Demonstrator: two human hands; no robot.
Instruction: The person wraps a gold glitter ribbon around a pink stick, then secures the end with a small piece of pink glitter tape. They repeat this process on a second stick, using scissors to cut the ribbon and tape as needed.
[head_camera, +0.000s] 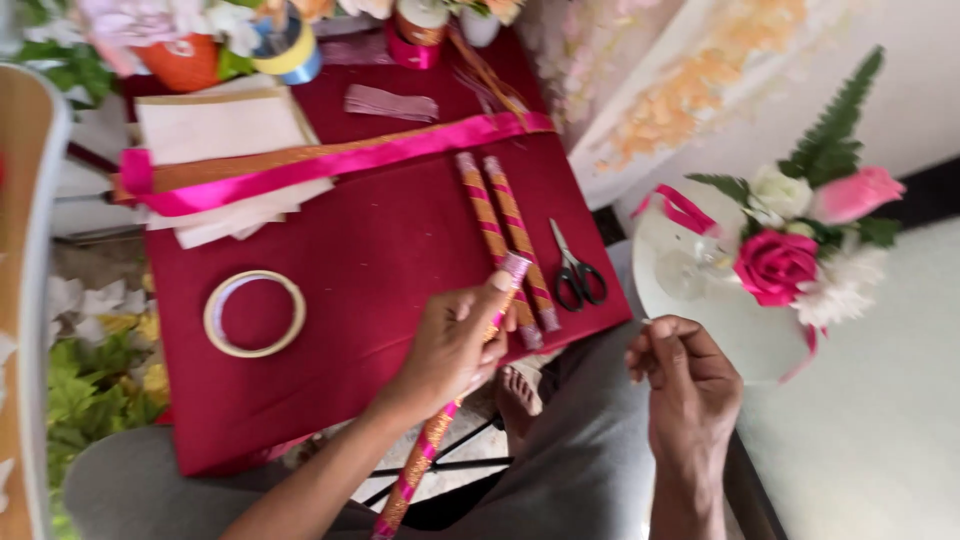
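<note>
In the head view, a stick (440, 425) wrapped in pink and gold bands is held by the left hand (455, 345). The fingers are curled tight around the stick, and the thumb (492, 293) is pressed near its top end. The stick is tilted, with its top at 1 o'clock and its bottom at 7 o'clock, down by the lower edge of the picture.

The right hand (690, 385) is seen at 3 o'clock from the left hand, well apart from it. Its fingertips are pinched together, but what is pinched is too small to tell.

Two more wrapped sticks (505, 245) are laid side by side on a red cloth (370, 260), just at 12 o'clock from the left hand. Black scissors (575, 270) are laid shut beside them, at 3 o'clock. A ring of tape (254, 313) is laid flat on the cloth at 9 o'clock from the left hand.

A long pink ribbon (330, 160) is stretched across the cloth at the far end, over a pile of pale paper (225, 130). More rolls of ribbon (290, 50) are seen at the top edge.

A bunch of flowers (800, 240) in pink and white, with green leaves, is seen on a white round plate (720, 320) at 1 o'clock from the right hand.
</note>
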